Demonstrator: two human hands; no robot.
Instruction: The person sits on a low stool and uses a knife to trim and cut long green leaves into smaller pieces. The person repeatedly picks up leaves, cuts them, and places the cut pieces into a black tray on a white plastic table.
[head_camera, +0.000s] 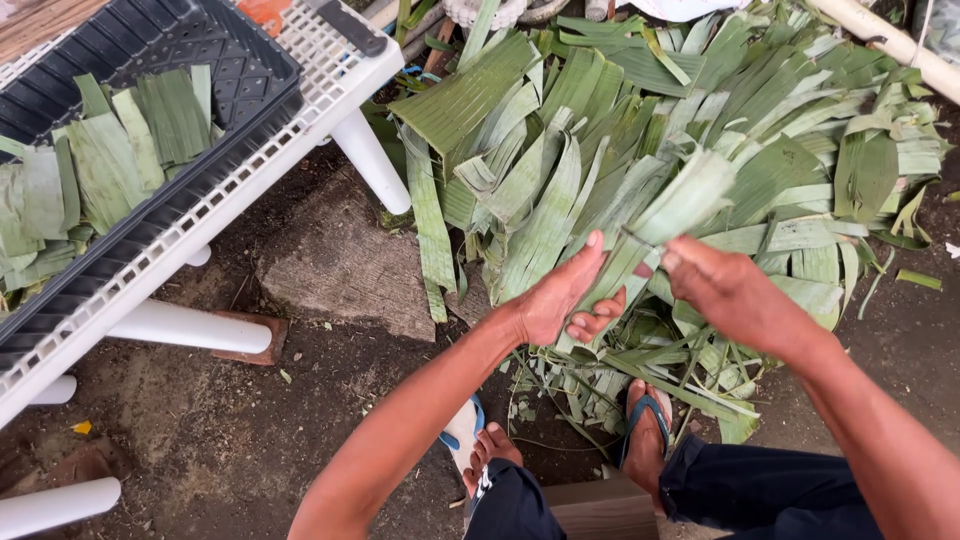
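A long strip of green banana leaf (668, 208) is held up between both hands over a big heap of similar leaf strips (620, 130) on the ground. My left hand (563, 295) grips the strip's lower part, fingers curled under it. My right hand (725, 290) pinches the strip's edge near the middle, thumb and fingers closed on it. My feet in blue sandals (645, 425) rest at the near edge of the heap.
A black plastic crate (240, 70) holding trimmed leaf pieces (100, 160) sits on an overturned white plastic rack (250, 190) at the left. A flat stone (345, 265) lies on the dirt floor. A white pipe (900, 45) runs along the upper right.
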